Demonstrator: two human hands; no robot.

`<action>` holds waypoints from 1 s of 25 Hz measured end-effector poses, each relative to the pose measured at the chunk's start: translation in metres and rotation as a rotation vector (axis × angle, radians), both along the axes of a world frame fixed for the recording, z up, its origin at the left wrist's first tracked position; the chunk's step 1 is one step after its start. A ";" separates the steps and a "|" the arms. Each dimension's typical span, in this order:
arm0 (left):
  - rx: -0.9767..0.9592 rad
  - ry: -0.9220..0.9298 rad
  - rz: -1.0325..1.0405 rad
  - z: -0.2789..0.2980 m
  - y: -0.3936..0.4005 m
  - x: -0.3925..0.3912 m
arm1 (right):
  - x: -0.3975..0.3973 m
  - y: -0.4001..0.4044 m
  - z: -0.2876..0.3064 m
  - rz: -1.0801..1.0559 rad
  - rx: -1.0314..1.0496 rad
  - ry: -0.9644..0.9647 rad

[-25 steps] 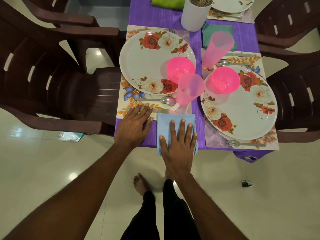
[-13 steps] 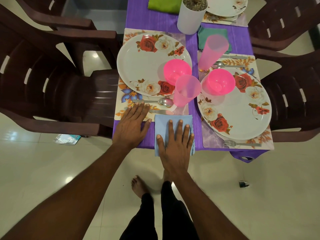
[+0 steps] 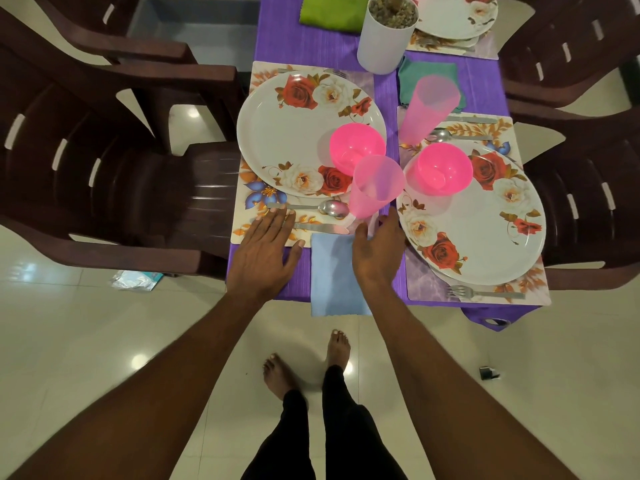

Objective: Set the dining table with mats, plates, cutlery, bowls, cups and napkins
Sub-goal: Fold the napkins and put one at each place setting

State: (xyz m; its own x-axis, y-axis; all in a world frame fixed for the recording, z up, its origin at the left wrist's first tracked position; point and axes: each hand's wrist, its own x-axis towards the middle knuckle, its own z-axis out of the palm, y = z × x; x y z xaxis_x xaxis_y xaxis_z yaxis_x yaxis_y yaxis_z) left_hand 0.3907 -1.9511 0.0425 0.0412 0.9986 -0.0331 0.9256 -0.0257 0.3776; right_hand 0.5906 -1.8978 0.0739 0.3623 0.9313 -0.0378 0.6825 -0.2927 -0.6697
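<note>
A light blue napkin (image 3: pixel 333 275) lies on the near edge of the purple table (image 3: pixel 311 46), hanging a little over it. My left hand (image 3: pixel 265 251) rests flat with spread fingers on the corner of the left floral mat (image 3: pixel 247 216), beside a spoon (image 3: pixel 322 206) and a knife (image 3: pixel 325 228). My right hand (image 3: pixel 379 247) hovers over the napkin's right side, fingers relaxed, just below a pink cup (image 3: pixel 374 187). It holds nothing. Two flowered plates (image 3: pixel 287 133) (image 3: pixel 485 230) each carry a pink bowl (image 3: pixel 356 147) (image 3: pixel 443 168). A second pink cup (image 3: pixel 427 107) stands further back.
Dark brown plastic chairs (image 3: pixel 104 150) (image 3: pixel 585 188) flank the table on both sides. A white pot (image 3: pixel 386 34), a green napkin (image 3: pixel 332 10), a teal napkin (image 3: pixel 408 77) and another plate (image 3: pixel 453 15) sit at the far end. A fork (image 3: pixel 481 292) lies by the right plate. My bare feet stand on the tiled floor.
My right hand has lifted off the blue napkin and moved up and right toward the pink cup. The left hand has stayed on the mat corner.
</note>
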 end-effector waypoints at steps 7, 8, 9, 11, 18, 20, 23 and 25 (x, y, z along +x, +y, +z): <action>0.023 -0.007 -0.011 -0.003 0.000 -0.001 | -0.004 0.017 0.006 -0.009 -0.003 -0.127; 0.022 -0.009 -0.009 -0.003 0.001 -0.002 | -0.003 0.016 0.006 0.000 0.003 -0.126; 0.019 -0.011 -0.009 -0.003 0.001 -0.002 | -0.002 0.015 0.007 0.010 0.005 -0.112; 0.020 -0.001 -0.012 -0.004 0.000 -0.002 | 0.000 0.011 0.008 0.038 -0.007 -0.067; -0.014 -0.008 -0.069 0.005 -0.003 -0.002 | 0.029 -0.025 0.026 0.130 -0.060 0.089; -0.018 -0.024 -0.086 0.011 -0.009 -0.003 | 0.050 -0.043 0.046 0.162 -0.040 0.090; 0.004 -0.063 -0.040 0.026 -0.006 0.006 | 0.089 -0.051 0.066 0.092 -0.045 0.054; 0.060 -0.120 0.025 0.036 -0.003 0.024 | 0.113 -0.044 0.067 0.044 -0.035 0.020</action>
